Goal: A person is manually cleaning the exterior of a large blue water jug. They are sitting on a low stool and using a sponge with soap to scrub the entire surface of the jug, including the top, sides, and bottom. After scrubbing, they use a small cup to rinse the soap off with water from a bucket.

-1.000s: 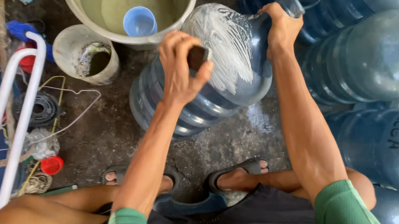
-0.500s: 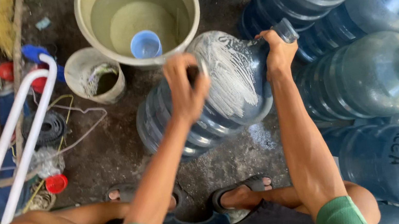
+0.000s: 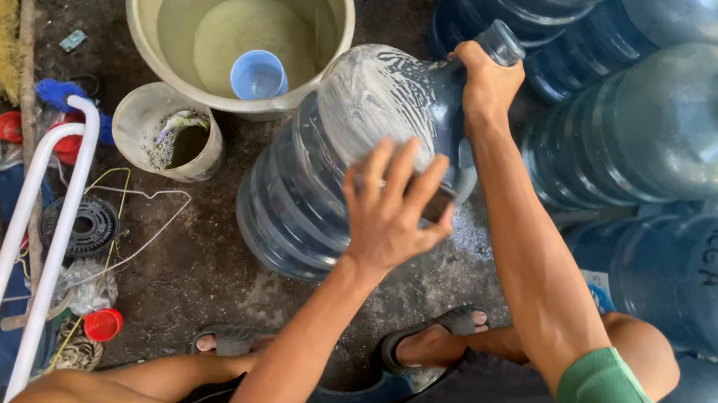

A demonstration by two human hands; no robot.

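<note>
- Since the previous frames, my view is sitting closer and slightly shifted; the big blue water jug (image 3: 345, 166) is still lying tilted on the wet ground at frame centre, neck toward the upper right.
- My left hand (image 3: 393, 211) is now lower on the jug's shoulder than a moment ago, when it was sitting higher over the soapy patch. I am reading this as a scrubbing stroke in progress; the white lather is covering the upper shoulder of the jug.
- Left hand: fingers spread wide, palm pressing flat on the jug wall, with a small dark pad (image 3: 436, 205) partly showing under the fingertips. I cannot tell exactly what the pad is.
- Right hand (image 3: 485, 85): fingers closed around the jug's neck just below the cap (image 3: 500, 39), steadying it. Its position is matching the earlier frames.
- Surroundings: a pale bucket (image 3: 158, 33) of cloudy water with a small blue cup (image 3: 257, 75) floating in it is sitting in the upper centre; a smaller tub (image 3: 168, 144) of suds is just left of the jug.
- More blue jugs (image 3: 658, 131) are stacked along the right edge.
- A white pipe frame (image 3: 29, 248) is crossing the left side.
</note>
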